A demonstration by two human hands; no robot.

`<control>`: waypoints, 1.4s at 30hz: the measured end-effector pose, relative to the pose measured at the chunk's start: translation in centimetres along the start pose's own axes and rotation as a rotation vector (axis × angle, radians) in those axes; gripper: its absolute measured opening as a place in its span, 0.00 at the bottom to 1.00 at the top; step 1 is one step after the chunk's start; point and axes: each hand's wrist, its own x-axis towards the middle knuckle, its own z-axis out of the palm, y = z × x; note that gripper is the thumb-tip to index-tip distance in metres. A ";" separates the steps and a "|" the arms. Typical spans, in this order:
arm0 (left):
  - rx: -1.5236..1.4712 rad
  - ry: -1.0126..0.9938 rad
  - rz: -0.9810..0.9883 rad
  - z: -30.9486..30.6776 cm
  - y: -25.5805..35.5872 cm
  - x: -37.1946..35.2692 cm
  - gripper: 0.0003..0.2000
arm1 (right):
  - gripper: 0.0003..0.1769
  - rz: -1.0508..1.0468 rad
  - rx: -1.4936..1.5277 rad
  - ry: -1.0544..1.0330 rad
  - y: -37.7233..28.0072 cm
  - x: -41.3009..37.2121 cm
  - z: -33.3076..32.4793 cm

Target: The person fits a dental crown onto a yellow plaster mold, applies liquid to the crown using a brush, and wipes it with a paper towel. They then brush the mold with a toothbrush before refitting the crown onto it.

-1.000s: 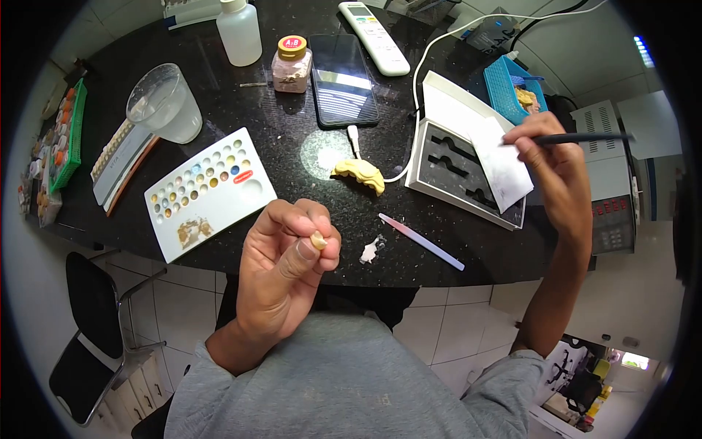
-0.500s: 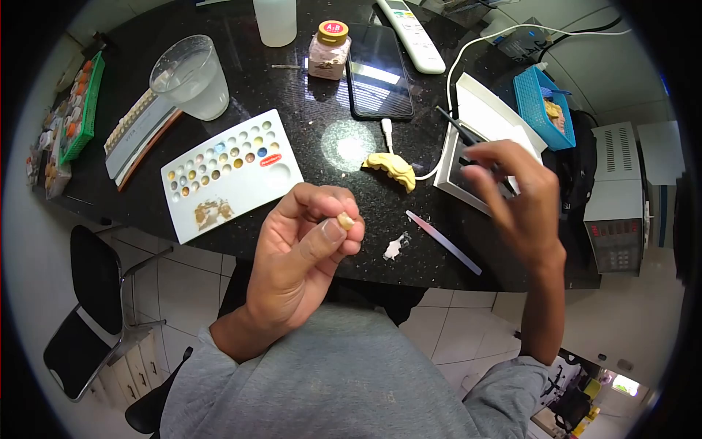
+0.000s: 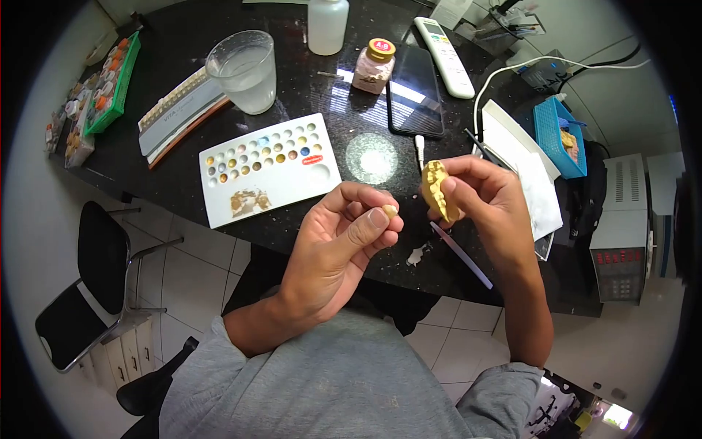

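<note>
My left hand point(image 3: 333, 245) pinches a small tooth-coloured dental crown point(image 3: 392, 211) between thumb and fingertips. In my right hand point(image 3: 499, 208) is a yellow dental cast point(image 3: 435, 189), its row of teeth facing left, raised above the counter. The crown and the cast are apart, with a short gap between them. Below the cast a pale nail-file-like strip point(image 3: 462, 256) lies on the black counter, beside a white smear of material point(image 3: 417, 254). A white palette point(image 3: 274, 135) with several coloured wells stands left of my hands.
Behind are a cup of cloudy water point(image 3: 245, 80), a pink-powder jar point(image 3: 374, 67), a phone point(image 3: 416, 95), a remote point(image 3: 444, 58) and a white bottle point(image 3: 327, 29). A shade guide point(image 3: 183, 113) lies left. To the right are an open white box point(image 3: 512, 139), a dark slim tool point(image 3: 480, 146) and a blue basket point(image 3: 559, 150).
My right hand has gone from beside the dark tool at the box to the yellow cast and lifted it off the counter. My left hand keeps the crown. The head view has shifted.
</note>
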 end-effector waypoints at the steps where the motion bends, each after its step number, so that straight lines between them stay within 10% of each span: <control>1: 0.007 0.003 -0.003 0.1 -0.1 0.1 0.05 | 0.13 0.074 0.172 -0.028 -0.3 -0.5 0.3; 17: 0.127 -0.036 0.182 0.9 0.1 0.6 0.04 | 0.15 0.200 0.714 -0.129 0.2 -2.7 -0.5; 24: -0.021 -0.111 0.021 0.8 0.2 0.5 0.08 | 0.27 0.079 0.619 0.008 -0.2 -4.2 0.9; 42: 0.106 -0.099 0.104 1.3 -1.2 0.7 0.09 | 0.19 -0.027 0.614 0.014 2.4 -5.0 0.2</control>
